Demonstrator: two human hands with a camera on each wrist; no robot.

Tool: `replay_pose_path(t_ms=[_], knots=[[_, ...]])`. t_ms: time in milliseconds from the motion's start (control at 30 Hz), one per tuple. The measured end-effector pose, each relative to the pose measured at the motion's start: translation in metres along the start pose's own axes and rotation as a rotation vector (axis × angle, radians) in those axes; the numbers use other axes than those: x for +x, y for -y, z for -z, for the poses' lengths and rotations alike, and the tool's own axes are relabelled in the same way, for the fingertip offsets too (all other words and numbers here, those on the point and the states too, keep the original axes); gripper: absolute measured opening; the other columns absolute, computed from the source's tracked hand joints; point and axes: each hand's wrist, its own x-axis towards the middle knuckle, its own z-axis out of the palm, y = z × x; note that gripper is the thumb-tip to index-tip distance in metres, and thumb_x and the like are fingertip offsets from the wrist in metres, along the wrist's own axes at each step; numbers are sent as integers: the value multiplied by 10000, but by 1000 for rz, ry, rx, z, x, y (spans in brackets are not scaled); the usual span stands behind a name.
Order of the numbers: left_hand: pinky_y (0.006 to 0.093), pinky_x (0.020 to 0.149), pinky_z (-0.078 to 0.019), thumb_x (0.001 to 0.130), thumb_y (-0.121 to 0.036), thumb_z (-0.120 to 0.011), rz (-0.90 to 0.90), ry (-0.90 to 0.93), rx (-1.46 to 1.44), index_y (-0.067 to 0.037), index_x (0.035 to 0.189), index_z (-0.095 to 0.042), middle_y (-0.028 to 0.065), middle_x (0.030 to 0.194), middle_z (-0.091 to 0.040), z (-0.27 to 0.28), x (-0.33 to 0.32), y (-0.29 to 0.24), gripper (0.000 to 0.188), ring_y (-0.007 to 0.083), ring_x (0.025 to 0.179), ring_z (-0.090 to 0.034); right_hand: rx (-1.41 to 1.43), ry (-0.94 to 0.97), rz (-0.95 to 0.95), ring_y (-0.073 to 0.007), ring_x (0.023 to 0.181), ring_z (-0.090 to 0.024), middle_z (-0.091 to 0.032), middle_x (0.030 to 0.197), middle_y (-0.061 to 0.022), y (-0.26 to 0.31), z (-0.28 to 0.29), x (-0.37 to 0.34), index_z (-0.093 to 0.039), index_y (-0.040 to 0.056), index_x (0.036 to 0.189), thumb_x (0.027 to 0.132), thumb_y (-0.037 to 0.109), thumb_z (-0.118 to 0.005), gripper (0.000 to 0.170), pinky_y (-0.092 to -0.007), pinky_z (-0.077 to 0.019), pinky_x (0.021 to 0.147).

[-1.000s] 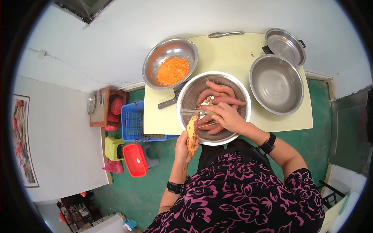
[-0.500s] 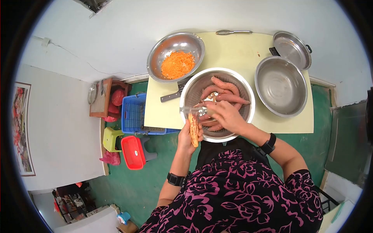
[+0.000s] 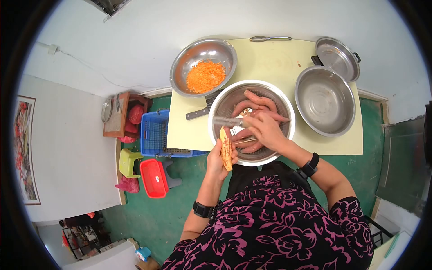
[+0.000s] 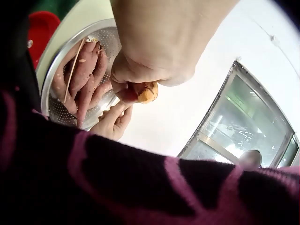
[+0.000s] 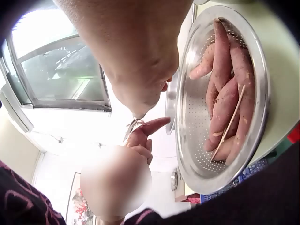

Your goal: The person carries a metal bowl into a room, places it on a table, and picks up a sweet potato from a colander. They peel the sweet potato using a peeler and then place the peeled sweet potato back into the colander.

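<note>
In the head view my left hand (image 3: pixel 217 163) grips a long sweet potato (image 3: pixel 226 153), its yellow flesh bared along one side and its far end still red-skinned. My right hand (image 3: pixel 268 131) holds a peeler (image 3: pixel 228 121) by the handle; its metal head is motion-blurred just beyond the potato's upper end. Below both, a perforated steel colander (image 3: pixel 251 83) contains several unpeeled sweet potatoes (image 3: pixel 261 100) and some peel scraps. A thin stick (image 5: pixel 229 122) lies across them in the right wrist view. From the left wrist, the potato's pale cut tip (image 4: pixel 148 93) pokes out of the fist.
A steel bowl (image 3: pixel 175 72) of orange shreds (image 3: pixel 206 77) stands left, with a knife (image 3: pixel 197 113) partly under the colander. Right are a large steel bowl (image 3: pixel 325 101) and a pan (image 3: pixel 337 58). A metal utensil (image 3: pixel 270 39) lies by the wall. A blue crate (image 3: pixel 149 135) sits left of the table.
The peeler has moved from against the sweet potato's upper end to a little beyond it. The sweet potato has shifted slightly within the left hand's view position, and the camera view has turned a little.
</note>
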Motion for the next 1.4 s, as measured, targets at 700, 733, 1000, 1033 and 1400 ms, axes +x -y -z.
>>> replay_pose_path(t_ms=[700, 733, 1000, 1033, 1400], knots=[[256, 458, -387, 948, -348, -335, 49, -48, 107, -67, 1105, -446, 103, 818, -525, 14, 0, 0, 341, 165, 597, -475, 107, 109, -141, -253, 855, -509, -515, 892, -103, -9, -1, -3, -576, 121, 1109, 859, 178, -503, 267, -363, -415, 758], [260, 451, -389, 943, -350, -348, 52, -18, 76, -64, 1106, -443, 102, 818, -526, 15, 0, 1, 342, 165, 590, -477, 37, 133, -108, -266, 857, -522, -535, 903, -115, -5, -1, -3, -577, 107, 1084, 845, 188, -506, 262, -380, -426, 739], [258, 454, -389, 935, -354, -390, 68, 15, 114, -35, 1033, -484, 77, 786, -529, 5, -6, 0, 348, 148, 566, -480, 46, -8, -188, -309, 887, -577, -611, 905, -136, -32, 2, -5, -573, 46, 965, 811, 125, -511, 183, -415, -454, 758], [255, 457, -370, 939, -364, -381, 59, 56, 73, -38, 1011, -488, 76, 784, -519, 8, -3, 0, 351, 150, 575, -472, -13, -41, -294, -308, 995, -538, -577, 1076, -146, -46, -7, -17, -568, 27, 1057, 841, 120, -495, 247, -392, -413, 866], [243, 418, -364, 926, -374, -419, 76, -15, -50, -69, 1017, -493, 63, 759, -510, 39, -8, 0, 326, 134, 546, -454, -326, 47, -433, -287, 855, -555, -534, 856, -102, -5, 47, 4, -535, 105, 1102, 800, 188, -580, 317, -399, -420, 748]])
